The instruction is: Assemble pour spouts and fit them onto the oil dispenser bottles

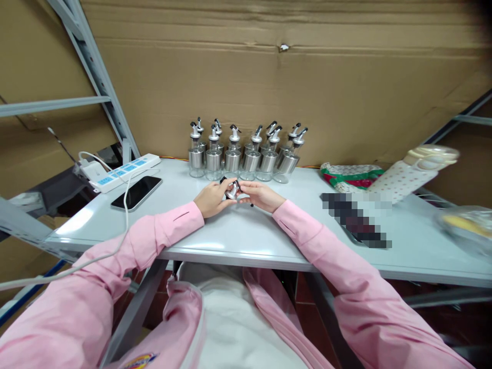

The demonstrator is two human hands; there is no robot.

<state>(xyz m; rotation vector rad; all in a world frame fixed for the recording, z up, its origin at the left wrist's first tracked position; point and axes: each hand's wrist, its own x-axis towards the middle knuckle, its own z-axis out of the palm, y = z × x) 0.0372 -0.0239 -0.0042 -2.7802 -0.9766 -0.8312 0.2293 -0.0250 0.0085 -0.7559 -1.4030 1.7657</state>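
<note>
My left hand [212, 199] and my right hand [260, 195] meet over the middle of the white table [238, 230]. Both pinch a small silver pourer cap [232, 190] with a black spout between their fingertips. Just behind them stands a row of several glass dispenser bottles [246, 154] with steel sleeves and black-and-silver pourer tops, set against the cardboard wall. Both arms wear pink sleeves.
A dark phone [137, 192] lies at the left, on a white cable running to a white power strip [123, 171]. At the right lie a red-green patterned cloth [348, 177], a dotted white bag [407, 177], a blurred-out patch and a plastic-wrapped item [467, 228]. Grey shelf struts [96, 77] rise at left.
</note>
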